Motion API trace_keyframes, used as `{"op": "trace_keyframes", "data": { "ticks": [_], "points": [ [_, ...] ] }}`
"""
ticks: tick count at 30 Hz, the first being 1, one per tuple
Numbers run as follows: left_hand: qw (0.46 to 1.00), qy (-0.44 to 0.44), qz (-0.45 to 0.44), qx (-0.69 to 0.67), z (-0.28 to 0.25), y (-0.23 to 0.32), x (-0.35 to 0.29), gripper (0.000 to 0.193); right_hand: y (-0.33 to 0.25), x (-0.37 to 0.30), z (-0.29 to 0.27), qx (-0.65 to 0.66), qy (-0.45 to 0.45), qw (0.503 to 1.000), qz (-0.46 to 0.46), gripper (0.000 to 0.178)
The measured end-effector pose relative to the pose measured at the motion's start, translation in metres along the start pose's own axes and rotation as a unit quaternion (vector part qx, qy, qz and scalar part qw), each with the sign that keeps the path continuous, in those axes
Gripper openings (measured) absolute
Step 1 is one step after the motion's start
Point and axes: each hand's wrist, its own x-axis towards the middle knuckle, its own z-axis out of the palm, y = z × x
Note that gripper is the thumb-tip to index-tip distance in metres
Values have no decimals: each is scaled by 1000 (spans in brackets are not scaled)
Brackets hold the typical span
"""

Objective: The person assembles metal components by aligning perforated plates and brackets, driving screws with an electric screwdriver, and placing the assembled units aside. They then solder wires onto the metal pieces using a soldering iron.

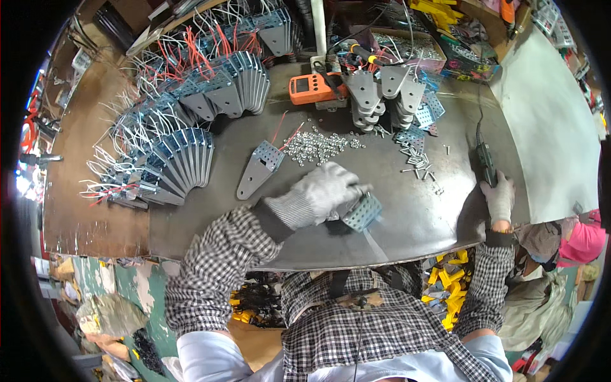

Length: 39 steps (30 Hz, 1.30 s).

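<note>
My left hand (323,193), in a grey knit glove, is closed with bent fingers at a grey metal plate with a blue perforated piece (363,213); part of it is hidden under the hand. At the right, my gloved right hand (500,200) wraps round the lower end of a dark corded electric screwdriver (486,163). Beyond my left hand lies a similar grey plate (258,170) with red wires. Small silvery nuts (321,146) are heaped behind it, and loose screws (417,160) lie between my two hands, farther back.
Rows of wired plates (184,156) fill the table's left side. An orange meter (312,89) stands at the back by stacked plates (366,95). Behind are boxes of small parts (407,48). A white sheet (547,121) covers the right side. Yellow parts (449,286) lie below the front edge.
</note>
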Motion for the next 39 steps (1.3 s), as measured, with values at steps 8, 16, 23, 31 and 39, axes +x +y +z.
{"op": "trace_keyframes", "data": {
  "ticks": [8,16,23,31,39],
  "points": [
    [817,360,-447,-46,18,-52,-96,81,-65,-28,5,85,184,971,-124,46],
    [790,206,-552,-169,57,-49,-124,84,-143,-65,16,199,159,940,-225,43],
    [715,289,-628,-102,84,-57,-142,75,-160,-69,31,250,132,929,-239,42],
    [675,273,-685,-31,73,-49,-139,75,-158,-67,34,270,116,922,-251,42],
    [824,421,-345,-157,-18,-38,37,46,-157,-71,34,309,98,919,-225,42]
  ]
}}
